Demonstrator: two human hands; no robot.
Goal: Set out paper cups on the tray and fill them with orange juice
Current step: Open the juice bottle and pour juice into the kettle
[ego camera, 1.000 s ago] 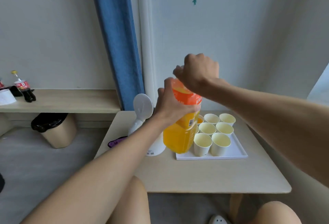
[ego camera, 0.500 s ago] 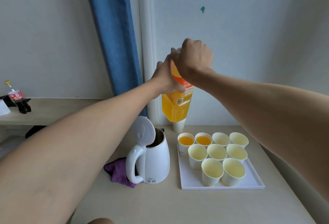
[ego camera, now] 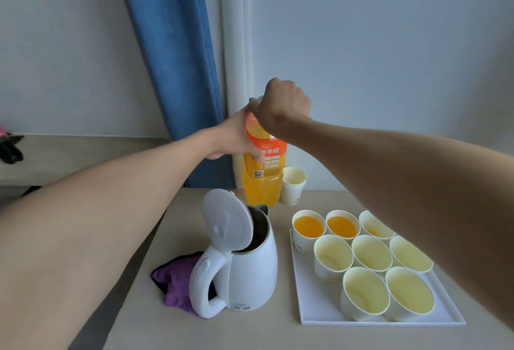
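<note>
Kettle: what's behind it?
A purple cloth lies bunched behind the handle of the kettle. The kettle's body and handle hide the cloth's right part, so its full extent can't be seen.

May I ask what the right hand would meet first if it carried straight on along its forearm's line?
The right hand is curled over the top of the orange juice bottle, so that comes first, with the left hand gripping it below. Beyond, probably the white pipe, though depth is unclear.

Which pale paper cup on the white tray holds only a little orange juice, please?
The back row's third paper cup from the left; its two left neighbours are filled, the other visible cups empty.
</note>
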